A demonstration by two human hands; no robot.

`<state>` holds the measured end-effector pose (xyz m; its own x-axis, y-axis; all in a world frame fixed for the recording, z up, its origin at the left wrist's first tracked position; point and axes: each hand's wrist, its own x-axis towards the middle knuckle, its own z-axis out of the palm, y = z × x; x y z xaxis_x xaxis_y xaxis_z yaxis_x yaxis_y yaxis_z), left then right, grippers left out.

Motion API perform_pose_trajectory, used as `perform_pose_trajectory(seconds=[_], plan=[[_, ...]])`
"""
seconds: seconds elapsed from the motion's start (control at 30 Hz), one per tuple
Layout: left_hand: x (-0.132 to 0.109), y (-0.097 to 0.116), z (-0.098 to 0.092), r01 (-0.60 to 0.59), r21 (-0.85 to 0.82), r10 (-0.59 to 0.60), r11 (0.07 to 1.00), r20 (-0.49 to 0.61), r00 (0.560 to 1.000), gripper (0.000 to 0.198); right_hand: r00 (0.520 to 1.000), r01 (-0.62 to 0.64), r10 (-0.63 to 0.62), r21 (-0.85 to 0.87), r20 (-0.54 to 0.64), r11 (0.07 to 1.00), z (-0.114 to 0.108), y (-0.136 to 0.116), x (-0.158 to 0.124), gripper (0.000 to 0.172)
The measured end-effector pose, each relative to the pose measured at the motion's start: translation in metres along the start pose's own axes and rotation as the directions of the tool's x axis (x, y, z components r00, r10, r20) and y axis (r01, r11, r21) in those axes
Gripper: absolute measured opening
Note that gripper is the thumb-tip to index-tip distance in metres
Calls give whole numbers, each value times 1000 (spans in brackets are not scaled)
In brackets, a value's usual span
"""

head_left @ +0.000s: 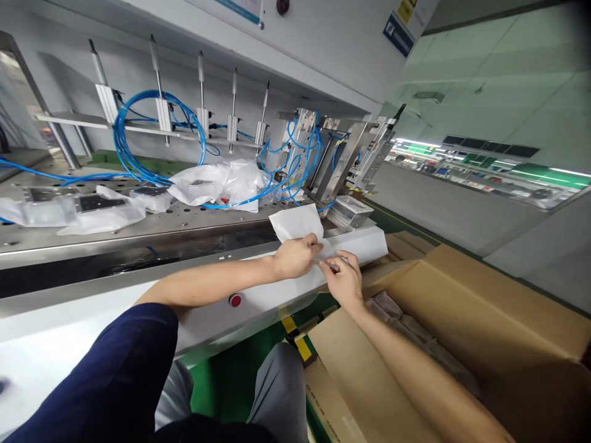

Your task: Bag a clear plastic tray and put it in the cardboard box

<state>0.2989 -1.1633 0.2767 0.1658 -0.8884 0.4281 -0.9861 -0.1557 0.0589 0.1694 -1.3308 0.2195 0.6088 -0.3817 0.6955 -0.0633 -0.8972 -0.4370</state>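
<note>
A white, slightly see-through pouch or sheet (pixel 295 223) is held over the front edge of the machine bench. My left hand (pixel 297 257) is closed on it, with thumb and fingers pinched together. Close by on the right, my right hand (pixel 344 280) has its fingertips pinched at the near edge of the same white material. Whether anything lies inside it is hidden by my fingers. Behind my hands stands a small clear box (pixel 353 211) at the bench's right end.
Coiled blue tubing (pixel 119 138) and several upright cylinders stand along the back. Dark parts in white wrapping (pixel 101 209) lie on the perforated metal plate (pixel 175 231). A red button (pixel 235 300) sits on the front panel. An open cardboard box (pixel 489 295) holds white-wrapped items (pixel 415 329).
</note>
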Motion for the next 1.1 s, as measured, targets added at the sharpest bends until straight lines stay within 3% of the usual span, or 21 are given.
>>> perform_pose_trajectory(seconds=[0.2, 0.33, 0.4, 0.47, 0.57, 0.67, 0.77, 0.83, 0.93, 1.03, 1.1], plan=[[-1, 5, -12, 44, -1, -44, 999, 16, 999, 35, 981, -170, 174, 51, -81, 984, 11, -16, 2, 38], [-3, 7, -19, 64, -35, -63, 997, 29, 998, 33, 931, -333, 355, 197, -90, 922, 24, -31, 6, 41], [-3, 6, -26, 80, -40, -78, 996, 43, 996, 31, 918, -351, 381, 225, -108, 909, 30, -37, 8, 43], [-2, 4, -32, 103, -53, -101, 993, 47, 994, 28, 933, -290, 321, 190, -160, 938, 34, -42, 9, 41], [-1, 1, -39, 133, -90, -130, 987, 44, 991, 28, 964, -108, 110, 22, -240, 994, 36, -48, 6, 34], [1, -2, -39, 141, -124, -139, 982, 25, 990, 28, 980, -6, -31, -187, -198, 982, 35, -52, 0, 29], [3, -5, -35, 134, -151, -136, 979, -4, 991, 32, 988, 2, -38, -233, -152, 972, 36, -51, 1, 25], [4, -6, -32, 117, -174, -124, 978, -29, 992, 34, 989, -17, -4, -141, -148, 990, 39, -48, 7, 20], [3, -4, -29, 91, -196, -100, 976, -36, 994, 35, 982, -146, 161, 143, -96, 979, 47, -38, 19, 15], [0, 0, -27, 81, -208, -82, 975, 8, 997, 37, 949, -279, 310, 306, -57, 910, 57, -28, 25, 26], [-1, 3, -26, 69, -226, -65, 972, 25, 998, 39, 939, -305, 341, 352, -43, 885, 64, -24, 24, 30]])
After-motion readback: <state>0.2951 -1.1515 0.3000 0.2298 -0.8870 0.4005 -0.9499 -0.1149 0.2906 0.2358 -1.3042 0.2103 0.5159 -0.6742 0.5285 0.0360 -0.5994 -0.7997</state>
